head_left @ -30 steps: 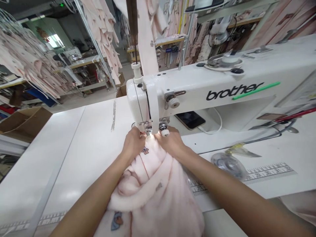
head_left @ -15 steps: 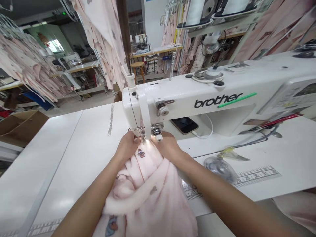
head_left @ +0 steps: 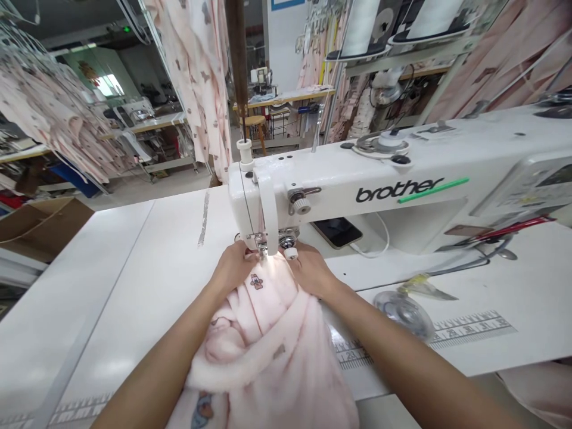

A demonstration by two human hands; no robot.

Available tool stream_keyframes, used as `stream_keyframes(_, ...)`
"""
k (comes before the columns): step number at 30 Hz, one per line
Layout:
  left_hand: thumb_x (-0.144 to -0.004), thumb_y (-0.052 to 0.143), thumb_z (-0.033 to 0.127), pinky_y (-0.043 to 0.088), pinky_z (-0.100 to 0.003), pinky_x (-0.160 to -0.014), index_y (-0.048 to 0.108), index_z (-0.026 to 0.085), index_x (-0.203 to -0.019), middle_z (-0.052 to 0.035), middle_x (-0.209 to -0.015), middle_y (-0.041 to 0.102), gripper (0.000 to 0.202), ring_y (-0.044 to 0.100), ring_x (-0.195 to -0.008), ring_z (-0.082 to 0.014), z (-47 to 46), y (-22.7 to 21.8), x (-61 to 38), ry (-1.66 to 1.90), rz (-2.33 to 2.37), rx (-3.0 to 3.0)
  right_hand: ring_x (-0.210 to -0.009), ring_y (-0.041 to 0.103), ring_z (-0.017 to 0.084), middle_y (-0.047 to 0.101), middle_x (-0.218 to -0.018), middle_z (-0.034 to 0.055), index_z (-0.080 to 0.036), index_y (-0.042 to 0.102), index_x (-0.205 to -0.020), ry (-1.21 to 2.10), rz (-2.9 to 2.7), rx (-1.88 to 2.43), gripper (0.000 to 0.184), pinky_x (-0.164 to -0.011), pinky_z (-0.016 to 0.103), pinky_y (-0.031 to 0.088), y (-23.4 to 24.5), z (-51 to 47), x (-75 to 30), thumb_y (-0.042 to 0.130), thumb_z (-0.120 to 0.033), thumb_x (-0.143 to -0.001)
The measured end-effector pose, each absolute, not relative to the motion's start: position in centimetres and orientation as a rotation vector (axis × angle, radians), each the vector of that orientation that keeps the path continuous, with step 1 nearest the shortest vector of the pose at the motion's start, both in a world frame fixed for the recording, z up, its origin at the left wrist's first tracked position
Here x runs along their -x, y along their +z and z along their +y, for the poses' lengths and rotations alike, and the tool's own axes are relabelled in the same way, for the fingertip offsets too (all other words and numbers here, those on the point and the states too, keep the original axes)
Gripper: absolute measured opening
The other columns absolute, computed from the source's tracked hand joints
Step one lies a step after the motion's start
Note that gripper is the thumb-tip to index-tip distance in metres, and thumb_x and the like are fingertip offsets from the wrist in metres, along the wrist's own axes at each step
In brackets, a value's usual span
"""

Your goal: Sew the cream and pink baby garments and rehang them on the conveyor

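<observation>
Pink plush fabric [head_left: 272, 357] with small printed figures lies bunched on the table, its far edge under the needle area of a white sewing machine [head_left: 322, 173]. My left hand [head_left: 235, 265] grips that edge just left of the presser foot [head_left: 262, 250], fingers curled. To the right of the foot, my right hand [head_left: 310, 268] is closed on the same fabric, its fingertips partly hidden behind the machine head. A lamp lights the cloth at the needle. A white strip [head_left: 268, 208] hangs down the front of the head.
A phone [head_left: 337, 231] with a white cable lies under the machine arm. Right of my forearm are a clear round plastic item [head_left: 404, 313], yellow-handled snips [head_left: 426, 286] and a printed ruler strip [head_left: 473, 329]. A cardboard box [head_left: 44, 226] stands at left; pink garments [head_left: 192, 77] hang behind.
The whole view has shifted slightly, so the scene sits a little lower and further right. Both hands keep their hold beside the presser foot; the fabric looks nearly unchanged.
</observation>
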State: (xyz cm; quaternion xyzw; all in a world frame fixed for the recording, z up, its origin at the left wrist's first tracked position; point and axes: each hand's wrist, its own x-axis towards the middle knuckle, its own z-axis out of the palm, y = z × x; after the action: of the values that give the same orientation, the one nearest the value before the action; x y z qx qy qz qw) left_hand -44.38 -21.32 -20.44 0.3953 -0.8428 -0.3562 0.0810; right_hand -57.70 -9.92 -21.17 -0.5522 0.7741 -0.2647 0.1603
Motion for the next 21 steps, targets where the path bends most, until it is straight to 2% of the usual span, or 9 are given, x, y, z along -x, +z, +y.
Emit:
stream_keyframes(5, -0.073, 0.047, 0.020, 0.043, -0.029, -0.072, 0.059, 0.018, -0.079, -0.0028, -0.082, 0.066, 0.014, 0.060, -0.081, -0.0204, -21.1, -20.5, 44.3, -1.063, -2.528, -1.154, -0.080, 0.056, 0.023, 0.063, -0.091, 0.0109, -0.011, 0.051, -0.109, -0.748, 2.212, 1.577, 0.034, -0.067, 0.028, 0.038, -21.0, -9.8, 57.7, 0.022, -0.023, -0.096)
stream_keyframes(9, -0.075, 0.045, 0.020, 0.043, -0.028, -0.075, 0.059, 0.018, -0.081, -0.0037, -0.086, 0.066, 0.016, 0.060, -0.085, -0.0196, -21.0, -20.4, 44.1, -1.035, -2.544, -1.140, -0.084, 0.057, 0.021, 0.063, -0.093, 0.0071, -0.016, 0.056, -0.098, -0.773, 2.155, 1.613, 0.033, -0.069, 0.026, 0.039, -20.9, -9.6, 57.8, 0.025, -0.028, -0.096)
stream_keyframes(12, -0.076, 0.044, 0.021, 0.044, -0.027, -0.072, 0.059, 0.016, -0.084, -0.0054, -0.087, 0.067, 0.017, 0.060, -0.085, -0.0198, -20.7, -20.1, 44.1, -0.999, -2.578, -1.156, -0.080, 0.059, 0.020, 0.064, -0.086, 0.0039, -0.018, 0.058, -0.095, -0.778, 2.151, 1.605, 0.029, -0.066, 0.025, 0.040, -21.0, -9.5, 57.6, 0.033, -0.033, -0.094)
stream_keyframes(14, -0.076, 0.043, 0.020, 0.044, -0.027, -0.069, 0.060, 0.016, -0.083, -0.0064, -0.087, 0.067, 0.018, 0.061, -0.083, -0.0202, -20.5, -19.7, 44.3, -0.964, -2.616, -1.174, -0.076, 0.059, 0.021, 0.064, -0.081, 0.0042, -0.018, 0.058, -0.094, -0.768, 2.176, 1.593, 0.026, -0.066, 0.026, 0.039, -21.0, -9.6, 57.5, 0.036, -0.030, -0.091)
stream_keyframes(19, -0.077, 0.047, 0.024, 0.041, -0.035, -0.071, 0.062, 0.015, -0.083, -0.0108, -0.079, 0.065, 0.018, 0.060, -0.081, -0.0279, -19.7, -17.5, 42.5, -0.805, -2.702, -1.303, -0.074, 0.059, 0.024, 0.061, -0.071, 0.0063, -0.020, 0.055, -0.070, -0.760, 2.146, 1.676, 0.029, -0.068, 0.032, 0.041, -20.4, -9.3, 57.2, 0.031, -0.025, -0.084)
stream_keyframes(21, -0.074, 0.055, 0.029, 0.040, -0.034, -0.070, 0.063, 0.016, -0.084, -0.0091, -0.076, 0.064, 0.018, 0.059, -0.078, -0.0272, -18.9, -16.1, 39.7, -0.785, -2.719, -1.372, -0.070, 0.058, 0.025, 0.059, -0.067, 0.0061, -0.022, 0.050, -0.064, -0.777, 2.026, 1.748, 0.026, -0.066, 0.033, 0.042, -20.2, -9.1, 56.8, 0.031, -0.026, -0.081)
